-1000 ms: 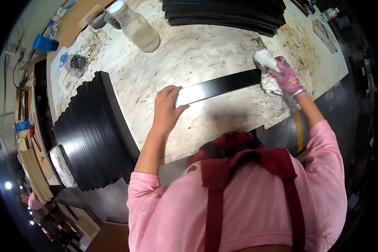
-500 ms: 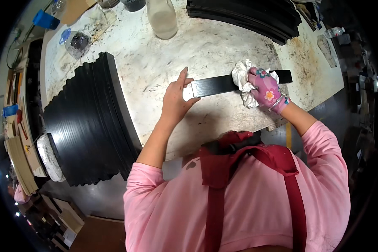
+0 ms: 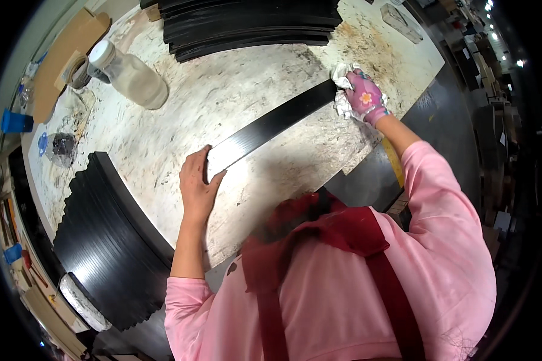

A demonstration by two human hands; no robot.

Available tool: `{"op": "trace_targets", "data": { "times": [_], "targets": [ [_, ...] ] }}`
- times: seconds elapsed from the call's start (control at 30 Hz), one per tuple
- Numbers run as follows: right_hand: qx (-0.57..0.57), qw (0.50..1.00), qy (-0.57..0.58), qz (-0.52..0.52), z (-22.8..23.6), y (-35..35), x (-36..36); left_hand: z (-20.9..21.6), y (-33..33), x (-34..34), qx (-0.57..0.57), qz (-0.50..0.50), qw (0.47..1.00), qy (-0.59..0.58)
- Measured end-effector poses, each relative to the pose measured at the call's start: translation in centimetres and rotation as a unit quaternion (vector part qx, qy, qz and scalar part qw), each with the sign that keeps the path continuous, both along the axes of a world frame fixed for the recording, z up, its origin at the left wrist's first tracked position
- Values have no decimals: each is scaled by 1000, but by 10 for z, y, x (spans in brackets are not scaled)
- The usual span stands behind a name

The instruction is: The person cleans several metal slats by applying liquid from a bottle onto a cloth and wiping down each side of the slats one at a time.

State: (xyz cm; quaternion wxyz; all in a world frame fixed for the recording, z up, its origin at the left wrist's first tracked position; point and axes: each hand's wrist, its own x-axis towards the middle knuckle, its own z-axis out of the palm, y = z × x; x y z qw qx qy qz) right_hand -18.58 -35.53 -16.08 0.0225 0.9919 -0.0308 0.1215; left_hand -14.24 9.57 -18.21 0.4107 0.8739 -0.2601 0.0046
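Observation:
A long, flat black strip (image 3: 271, 125) lies slantwise across the worktable, its near left end shining in the light. My bare left hand (image 3: 197, 180) grips that end, fingers at one edge and thumb at the other. At the far right end my right hand (image 3: 365, 96), in a pink flowered glove, is closed on a crumpled white cloth (image 3: 342, 90). The cloth covers that tip of the strip. My right palm and fingertips are partly hidden.
Stacked black strips stand at the left (image 3: 111, 240) and at the table's far side (image 3: 253, 27). A bottle of cloudy liquid (image 3: 132, 78) stands at the back left, near a clear plastic container (image 3: 61, 147) and a blue cup (image 3: 17, 121). The stained white tabletop (image 3: 180, 114) ends at the right.
My right hand has slid the cloth outward to the strip's far right end. The strip now slants more, and my left hand still holds its near end. The whole view has turned.

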Motion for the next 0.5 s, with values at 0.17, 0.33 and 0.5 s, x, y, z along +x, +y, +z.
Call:
{"op": "trace_targets", "data": {
  "times": [0.17, 0.33, 0.5],
  "targets": [
    [108, 980, 62, 157, 8, 149, 19, 4, -5, -2, 3, 5, 998, 66],
    [205, 975, 72, 49, -12, 98, 22, -2, 1, -4, -48, 4, 995, 85],
    [186, 969, 109, -124, 7, 21, 21, 10, -11, -4, -21, 1, 996, 82]
  ]
}}
